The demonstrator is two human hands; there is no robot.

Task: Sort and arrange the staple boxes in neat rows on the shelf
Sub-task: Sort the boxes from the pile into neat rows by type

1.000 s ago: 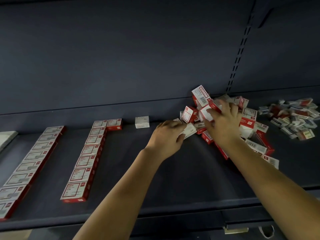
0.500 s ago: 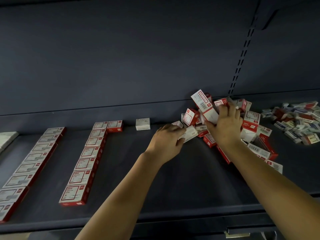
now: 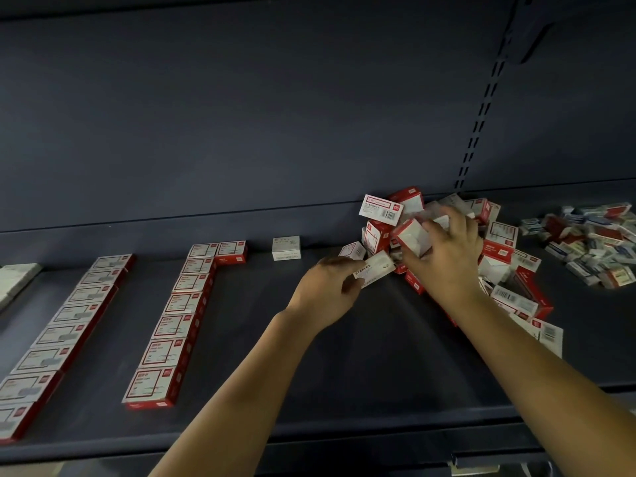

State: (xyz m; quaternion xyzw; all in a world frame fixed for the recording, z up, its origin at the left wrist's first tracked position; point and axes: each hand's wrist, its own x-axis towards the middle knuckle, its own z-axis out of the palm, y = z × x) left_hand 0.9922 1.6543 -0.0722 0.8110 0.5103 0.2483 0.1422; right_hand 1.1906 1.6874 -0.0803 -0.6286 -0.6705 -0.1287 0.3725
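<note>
Staple boxes (image 3: 447, 242), red-and-white, heaped; white box (image 3: 373, 270) in left grip (image 3: 327, 290); another in right grip (image 3: 444, 256).

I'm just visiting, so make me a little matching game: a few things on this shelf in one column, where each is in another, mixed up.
1. white box marked STAPLES
2. lone white box
3. long row of red boxes
4. jumbled heap of red boxes

a. under the right hand
b. in the left hand
c. left part of the shelf
d. alone by the back wall

Pairs: 1-b, 2-d, 3-c, 4-a
</note>
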